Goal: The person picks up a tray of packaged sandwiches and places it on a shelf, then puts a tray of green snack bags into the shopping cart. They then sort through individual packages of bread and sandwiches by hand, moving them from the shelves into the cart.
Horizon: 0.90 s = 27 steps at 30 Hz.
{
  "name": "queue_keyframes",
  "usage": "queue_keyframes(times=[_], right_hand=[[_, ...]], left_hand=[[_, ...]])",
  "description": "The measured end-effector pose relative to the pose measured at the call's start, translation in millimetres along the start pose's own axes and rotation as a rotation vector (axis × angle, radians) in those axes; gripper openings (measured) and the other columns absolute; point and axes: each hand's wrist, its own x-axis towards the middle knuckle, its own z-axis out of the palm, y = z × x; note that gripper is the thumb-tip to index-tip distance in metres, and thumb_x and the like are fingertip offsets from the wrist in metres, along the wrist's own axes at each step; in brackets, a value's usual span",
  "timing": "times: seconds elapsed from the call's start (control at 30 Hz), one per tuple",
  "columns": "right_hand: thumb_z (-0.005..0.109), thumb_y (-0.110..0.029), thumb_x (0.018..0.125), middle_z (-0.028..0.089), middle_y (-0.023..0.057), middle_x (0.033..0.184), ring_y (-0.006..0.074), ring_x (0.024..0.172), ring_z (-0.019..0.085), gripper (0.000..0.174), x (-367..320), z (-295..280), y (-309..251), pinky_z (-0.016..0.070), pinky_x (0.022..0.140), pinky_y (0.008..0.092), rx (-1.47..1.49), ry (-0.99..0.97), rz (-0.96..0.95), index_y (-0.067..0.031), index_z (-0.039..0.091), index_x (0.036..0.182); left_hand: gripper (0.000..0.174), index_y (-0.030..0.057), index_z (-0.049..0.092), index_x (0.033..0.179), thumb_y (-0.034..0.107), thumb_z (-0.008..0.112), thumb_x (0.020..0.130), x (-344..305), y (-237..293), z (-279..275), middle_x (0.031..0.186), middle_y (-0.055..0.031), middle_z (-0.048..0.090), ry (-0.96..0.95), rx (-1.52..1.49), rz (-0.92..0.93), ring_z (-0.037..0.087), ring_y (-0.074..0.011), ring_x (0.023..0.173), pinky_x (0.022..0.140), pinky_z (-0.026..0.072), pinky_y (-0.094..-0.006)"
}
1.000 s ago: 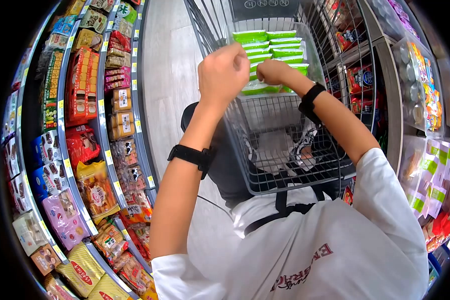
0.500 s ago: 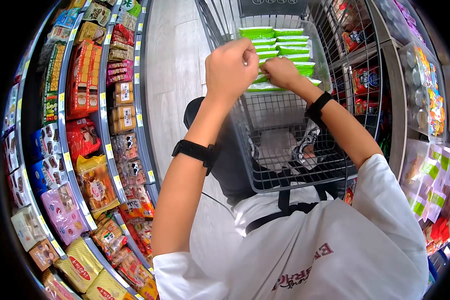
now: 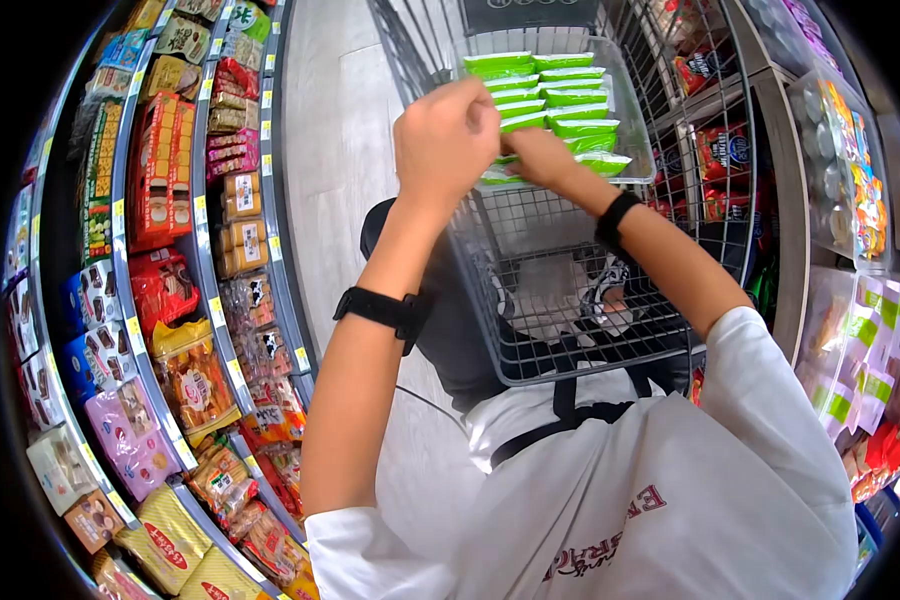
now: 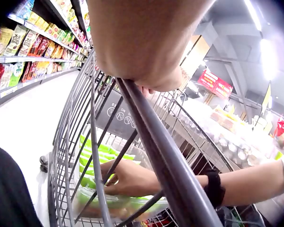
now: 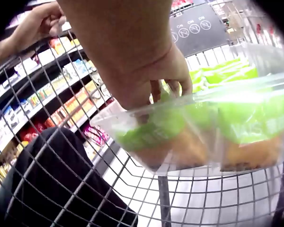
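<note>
A clear plastic tub (image 3: pixel 642 150) in the shopping cart holds two rows of green-and-white snack packets (image 3: pixel 582 112). My right hand (image 3: pixel 540 158) reaches into the tub's near left part. In the right wrist view that hand (image 5: pixel 156 80) has its thumb and bent fingers about the top of a green packet (image 5: pixel 154 130), whose lower part looks orange-brown. My left hand (image 3: pixel 448 135) is curled at the cart's left side. In the left wrist view the cart's rim (image 4: pixel 154 137) runs under this hand, and its fingertips (image 4: pixel 146 91) show past the bar.
Wire mesh of the cart (image 3: pixel 590 340) stands close before the body. To the left are shelves of packaged snacks (image 3: pixel 165 170). At the right, more goods (image 3: pixel 725 160) and clear bins (image 3: pixel 835 180) line the cart's side. A strip of pale floor (image 3: pixel 335 150) lies between cart and left shelves.
My right hand has shifted within the tub, its fingers now lower at the near left packets. The left hand keeps its place at the cart's rim while the view sways slightly.
</note>
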Motion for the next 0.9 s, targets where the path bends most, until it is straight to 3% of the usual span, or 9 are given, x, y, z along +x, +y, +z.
queue_keyframes(times=[0.17, 0.23, 0.33, 0.37, 0.43, 0.5, 0.57, 0.77, 0.9], right_hand=[[0.068, -0.015, 0.077, 0.07, 0.0195, 0.089, 0.0373, 0.085, 0.069, 0.013, 4.7, -3.6, -6.8, 0.0542, 0.077, 0.0474, -0.134, -0.04, 0.036, -0.0058, 0.069, 0.086], [0.066, -0.014, 0.078, 0.071, 0.0193, 0.091, 0.037, 0.086, 0.068, 0.011, 7.7, -16.2, -6.1, 0.0541, 0.077, 0.0474, -0.07, -0.194, -0.002, -0.006, 0.069, 0.085], [0.061, -0.018, 0.082, 0.07, 0.02, 0.089, 0.0361, 0.084, 0.069, 0.015, -6.8, -40.8, 37.4, 0.0545, 0.075, 0.0476, -0.073, 0.017, 0.052, -0.007, 0.071, 0.085], [0.067, -0.014, 0.076, 0.071, 0.0113, 0.084, 0.0319, 0.083, 0.069, 0.01, -12.3, -51.2, 54.5, 0.0537, 0.074, 0.0424, -0.132, 0.004, 0.206, -0.0084, 0.071, 0.083], [0.068, -0.012, 0.075, 0.071, 0.0136, 0.081, 0.0308, 0.08, 0.069, 0.008, -34.8, -72.8, 71.7, 0.0537, 0.071, 0.0412, -0.178, -0.072, 0.258, -0.0074, 0.072, 0.08], [0.073, -0.012, 0.073, 0.071, 0.014, 0.081, 0.0314, 0.078, 0.069, 0.01, -42.9, -66.9, 97.7, 0.0538, 0.07, 0.0404, -0.036, -0.137, 0.06, -0.0069, 0.073, 0.081], [0.077, -0.012, 0.071, 0.071, 0.014, 0.08, 0.0322, 0.078, 0.069, 0.013, -42.4, -48.8, 104.7, 0.0538, 0.071, 0.0399, -0.016, -0.158, 0.094, -0.0064, 0.073, 0.081], [0.066, -0.016, 0.074, 0.071, 0.0145, 0.088, 0.0346, 0.085, 0.068, 0.012, -35.1, -42.1, 82.5, 0.0545, 0.076, 0.0449, -0.278, -0.153, 0.301, -0.0108, 0.072, 0.084], [0.068, -0.026, 0.075, 0.069, 0.0216, 0.095, 0.0389, 0.092, 0.067, 0.026, -65.6, -98.6, 57.0, 0.0531, 0.081, 0.0463, -0.015, 0.23, 0.507, -0.0029, 0.07, 0.088]], left_hand=[[0.005, 0.0047, 0.061, 0.073, 0.006, 0.059, 0.077, 0.2, 4.4, -0.8, 0.071, -0.0125, 0.065, -0.009, -0.037, -0.004, 0.063, -0.0323, 0.061, 0.056, 0.0498, -0.0396], [0.005, 0.0046, 0.061, 0.072, 0.005, 0.059, 0.077, 1.0, 6.6, -3.8, 0.069, -0.0118, 0.064, -0.056, -0.011, -0.046, 0.063, -0.0304, 0.059, 0.055, 0.0492, -0.0383], [0.006, 0.0043, 0.061, 0.072, 0.004, 0.058, 0.077, 1.2, 5.3, -3.4, 0.068, -0.0111, 0.063, -0.031, -0.012, -0.031, 0.062, -0.0285, 0.058, 0.054, 0.0485, -0.0369], [0.006, 0.0042, 0.061, 0.072, 0.004, 0.058, 0.077, 0.3, 4.5, -4.0, 0.067, -0.0111, 0.063, -0.026, -0.019, -0.023, 0.062, -0.0283, 0.058, 0.054, 0.0483, -0.0366], [0.005, 0.0042, 0.061, 0.073, 0.004, 0.058, 0.077, 0.1, 2.3, -3.9, 0.068, -0.0112, 0.063, -0.022, -0.039, -0.035, 0.062, -0.0281, 0.057, 0.054, 0.0484, -0.0366], [0.005, 0.0042, 0.062, 0.073, 0.004, 0.058, 0.077, 1.6, 5.7, -1.8, 0.068, -0.0113, 0.064, -0.017, -0.063, -0.034, 0.062, -0.028, 0.057, 0.055, 0.0485, -0.0366], [0.006, 0.0043, 0.062, 0.074, 0.004, 0.058, 0.077, 0.8, 8.6, -3.9, 0.069, -0.0114, 0.064, -0.034, -0.045, -0.083, 0.062, -0.0281, 0.058, 0.056, 0.0489, -0.0367], [0.005, 0.0056, 0.064, 0.077, 0.006, 0.059, 0.079, 2.2, 3.9, -1.2, 0.07, -0.0118, 0.065, -0.026, -0.004, -0.02, 0.064, -0.0295, 0.062, 0.058, 0.0496, -0.0371], [0.003, 0.0053, 0.064, 0.079, 0.005, 0.06, 0.079, -1.9, 4.4, -5.5, 0.07, -0.0127, 0.063, -0.04, -0.045, -0.072, 0.062, -0.0302, 0.062, 0.058, 0.0487, -0.0374]])
